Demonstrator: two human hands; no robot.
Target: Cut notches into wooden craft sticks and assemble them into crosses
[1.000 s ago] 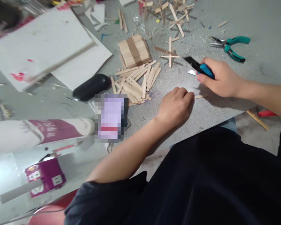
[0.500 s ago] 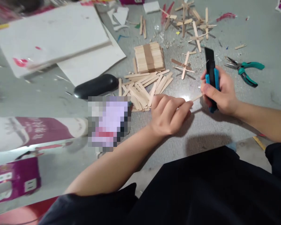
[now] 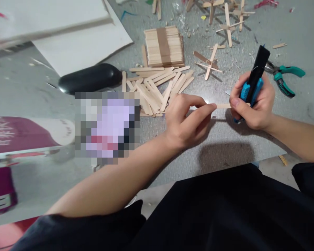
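Observation:
Between thumb and fingers, my left hand [image 3: 189, 116] pinches one end of a wooden craft stick [image 3: 223, 106]. The stick's other end lies under the thumb of my right hand [image 3: 253, 101]. My right hand is also wrapped round a black and blue utility knife [image 3: 255, 75], whose black end points up and away; a bit of blade shows left of the fingers. Just beyond my left hand is a heap of loose craft sticks [image 3: 159, 89]. Behind it stands a banded bundle of sticks [image 3: 153, 47]. A crossed-stick piece [image 3: 211, 64] lies beyond the hands.
Green-handled pliers [image 3: 286, 78] lie right of my right hand. More crossed-stick pieces [image 3: 228, 29] sit at the back. To the left are a black case [image 3: 90, 78], a blurred-out phone [image 3: 112, 122], white boards [image 3: 81, 52] and a purple power strip [image 3: 2, 190].
The craft stick has risen from the table and is now held between both hands. My right hand has turned the utility knife more upright. The view has shifted too.

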